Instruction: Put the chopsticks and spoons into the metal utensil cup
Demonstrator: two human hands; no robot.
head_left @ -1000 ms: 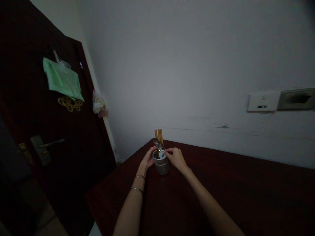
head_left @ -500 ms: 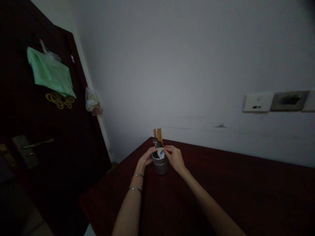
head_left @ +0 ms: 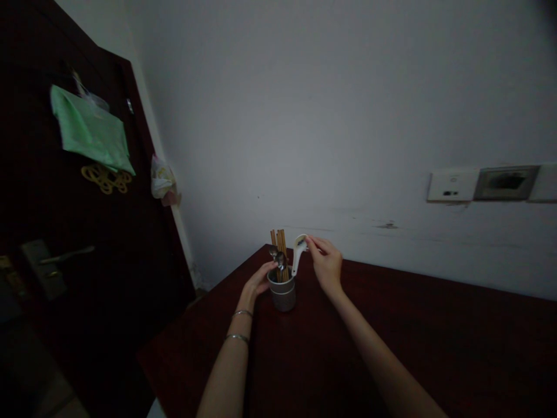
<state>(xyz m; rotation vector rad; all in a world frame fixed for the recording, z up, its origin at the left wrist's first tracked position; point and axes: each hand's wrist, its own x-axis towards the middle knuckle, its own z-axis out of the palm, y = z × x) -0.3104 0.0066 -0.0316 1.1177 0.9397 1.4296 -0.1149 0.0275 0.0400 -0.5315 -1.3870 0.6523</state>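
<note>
Right hand (head_left: 327,265) pinching a white spoon (head_left: 298,253) (by its bowl), left hand (head_left: 259,281) curled around the grey cup (head_left: 283,298)

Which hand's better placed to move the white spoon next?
Right, most likely: the right hand pinches the white spoon at its bowl. The left hand is at the left side of the cup, with the cup's mouth between it and that spoon.

Left of the cup (head_left: 282,298), the left hand (head_left: 259,281) blocks approach; above its rim, chopsticks (head_left: 282,239) and metal spoons (head_left: 281,259) bar the way. The white spoon (head_left: 298,253) and right hand (head_left: 328,267) obstruct its right. Nearer than the cup, a hand could pass above the table (head_left: 282,360).
</note>
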